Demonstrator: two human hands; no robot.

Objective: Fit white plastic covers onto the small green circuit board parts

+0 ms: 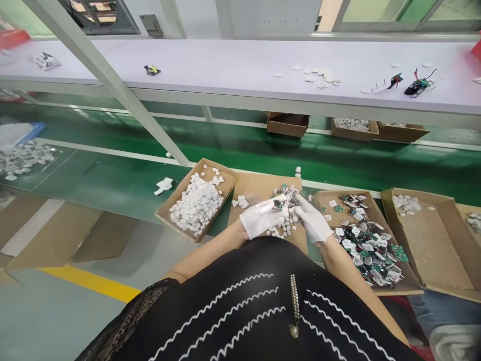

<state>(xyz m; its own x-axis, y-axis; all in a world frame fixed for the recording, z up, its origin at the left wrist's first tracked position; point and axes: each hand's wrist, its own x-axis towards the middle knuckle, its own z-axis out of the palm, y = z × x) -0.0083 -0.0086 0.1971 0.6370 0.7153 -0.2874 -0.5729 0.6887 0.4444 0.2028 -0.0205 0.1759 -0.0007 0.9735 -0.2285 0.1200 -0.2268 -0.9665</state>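
Note:
My left hand [262, 219], in a white glove, is closed around a small white plastic part with dark wiring [278, 204] above a cardboard sheet [246, 188]. My right hand [314, 220], also gloved, is close on its right, fingers bent in toward the same spot; what its fingertips hold is too small to make out. Beneath and around both hands lies a loose pile of white caps [283, 230]. Wired circuit pieces [287, 190] lie just beyond the fingers. A few white pieces [240, 201] sit on the sheet's left side.
A box of white caps [197, 205] stands left. To the right are a tray of wired circuit boards [370, 250] and a carton with a few white parts [443, 245]. A slanted post [112, 85] rises at left before a raised white shelf [225, 65].

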